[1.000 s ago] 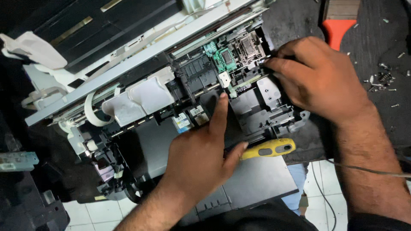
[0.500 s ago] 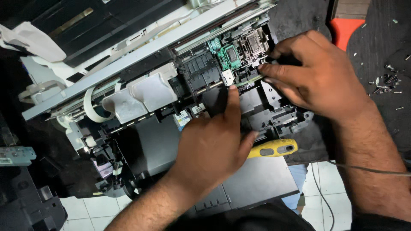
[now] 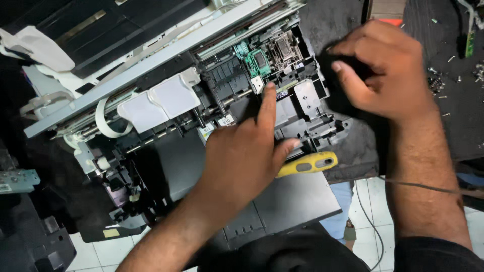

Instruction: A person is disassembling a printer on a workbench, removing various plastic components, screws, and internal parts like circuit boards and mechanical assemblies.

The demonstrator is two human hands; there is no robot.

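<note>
The opened printer (image 3: 166,151) fills the middle of the view, lying slantwise on a dark worktop (image 3: 348,30) whose near edge ends just right of the machine, above white floor tiles (image 3: 368,196); the only open room around the hands is the dark strip to the right of the carriage, and beyond it loose screws (image 3: 437,83) lie scattered far right. The printer is black with its cover off: a pale metal rail (image 3: 151,65) runs from near left to far right, a white flat ribbon cable (image 3: 103,121) loops at the left, and at the far right the carriage (image 3: 275,55) shows a green circuit board and bare metal contacts. The left hand (image 3: 242,156) lies flat over the machine's middle, released, its forefinger stretched far so that the tip touches the white piece just below the carriage. A yellow-handled screwdriver (image 3: 307,163) lies just right of that hand. The right hand (image 3: 380,70) hovers right of the carriage, fingers curled inward; whether it grips anything I cannot tell.
</note>
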